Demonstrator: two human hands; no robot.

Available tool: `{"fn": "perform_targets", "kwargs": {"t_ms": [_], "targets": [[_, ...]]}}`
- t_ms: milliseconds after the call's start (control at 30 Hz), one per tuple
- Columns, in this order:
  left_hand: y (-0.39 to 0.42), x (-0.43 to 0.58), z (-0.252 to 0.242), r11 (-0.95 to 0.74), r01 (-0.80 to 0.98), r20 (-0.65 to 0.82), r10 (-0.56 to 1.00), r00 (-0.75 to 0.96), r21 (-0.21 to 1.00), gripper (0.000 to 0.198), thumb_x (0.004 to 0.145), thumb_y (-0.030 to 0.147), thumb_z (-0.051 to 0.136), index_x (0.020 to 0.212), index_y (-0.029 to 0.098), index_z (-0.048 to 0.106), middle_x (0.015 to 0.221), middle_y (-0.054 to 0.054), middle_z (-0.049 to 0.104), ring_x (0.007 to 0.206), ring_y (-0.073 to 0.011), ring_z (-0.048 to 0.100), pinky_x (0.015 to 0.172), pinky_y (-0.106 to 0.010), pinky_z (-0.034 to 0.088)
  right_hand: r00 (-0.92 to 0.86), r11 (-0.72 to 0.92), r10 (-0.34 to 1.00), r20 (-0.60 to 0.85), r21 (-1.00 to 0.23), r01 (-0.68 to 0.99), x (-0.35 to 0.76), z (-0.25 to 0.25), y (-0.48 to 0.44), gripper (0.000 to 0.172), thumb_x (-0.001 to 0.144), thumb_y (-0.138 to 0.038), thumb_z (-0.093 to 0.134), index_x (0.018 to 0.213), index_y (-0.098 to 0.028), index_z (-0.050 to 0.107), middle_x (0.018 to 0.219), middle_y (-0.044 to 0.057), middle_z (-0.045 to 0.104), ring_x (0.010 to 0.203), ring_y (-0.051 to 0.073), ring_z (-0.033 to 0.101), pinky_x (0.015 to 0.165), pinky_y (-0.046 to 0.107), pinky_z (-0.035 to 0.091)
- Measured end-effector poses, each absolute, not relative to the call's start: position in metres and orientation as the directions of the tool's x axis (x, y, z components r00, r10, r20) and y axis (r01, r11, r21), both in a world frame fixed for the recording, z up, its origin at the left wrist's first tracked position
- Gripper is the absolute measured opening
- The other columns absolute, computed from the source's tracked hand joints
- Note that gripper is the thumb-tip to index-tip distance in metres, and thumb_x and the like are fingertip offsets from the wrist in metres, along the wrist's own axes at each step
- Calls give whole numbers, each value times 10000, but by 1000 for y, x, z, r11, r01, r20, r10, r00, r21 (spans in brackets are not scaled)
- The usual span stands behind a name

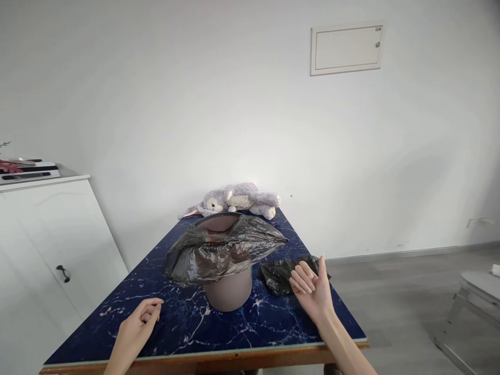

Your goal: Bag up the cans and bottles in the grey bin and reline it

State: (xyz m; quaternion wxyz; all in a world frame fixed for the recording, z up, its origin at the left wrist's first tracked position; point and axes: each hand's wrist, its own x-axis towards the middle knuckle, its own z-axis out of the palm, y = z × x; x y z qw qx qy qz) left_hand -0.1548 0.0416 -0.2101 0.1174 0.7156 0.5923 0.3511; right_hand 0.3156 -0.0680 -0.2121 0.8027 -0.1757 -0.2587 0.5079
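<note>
A grey-brown trash can (228, 289) stands upright on the blue marbled table. A thin black plastic bag (222, 255) is draped over the near side of its mouth and bulges out to both sides; part of the dark rim shows bare at the back. My left hand (138, 325) is at the front left, apart from the can, with curled fingers, the thumb near the index finger and nothing visible in it. My right hand (312, 291) is palm up, fingers half bent and thumb out, holding nothing. Just behind it lies a crumpled black plastic bag (275, 276).
A lilac plush rabbit (242, 200) lies at the far end of the table (187, 333), by the wall. To the left stands a white cabinet (50, 250) with items on top. A pale stool (482, 284) is on the floor at right.
</note>
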Motion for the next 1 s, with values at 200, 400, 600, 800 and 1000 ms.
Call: {"fn": "perform_targets", "kwargs": {"t_ms": [200,400,600,800,1000], "targets": [[43,-157,-213,-274,764,358,932,61,584,595,837,780,532,993,243,734,704,-41,725,614,-209,668,601,-274,484,176,262,965,195,-772,-579,298,-228,-57,679,896,-827,600,610,-253,378,494,-108,197,436,90,157,430,257,214],[46,-158,-220,-289,718,374,926,42,634,652,824,840,537,987,238,727,699,-27,710,616,-194,666,606,-267,499,202,267,959,200,-881,-392,289,-207,-62,534,884,-725,708,780,-207,631,738,-2,631,495,88,428,461,255,323],[44,-154,-220,-307,593,365,931,23,745,708,809,887,541,1030,225,661,710,-22,698,545,-195,629,579,-306,514,233,306,947,222,-844,-441,294,-164,-60,502,855,-622,802,1160,-255,647,1263,74,652,803,169,683,447,226,409],[35,-152,-214,-292,641,341,939,50,710,680,830,869,537,1023,230,667,721,-32,704,608,-206,657,615,-301,518,233,341,937,258,-816,-466,293,-148,-50,459,845,-561,845,1065,-240,602,1064,27,696,654,107,606,444,212,396],[33,-153,-211,-287,678,339,939,60,677,702,816,891,527,1016,233,669,718,-31,700,669,-222,673,659,-304,520,268,368,928,260,-762,-533,290,-138,-45,442,803,-526,895,921,-218,600,877,-20,665,553,71,509,416,205,357]]}}
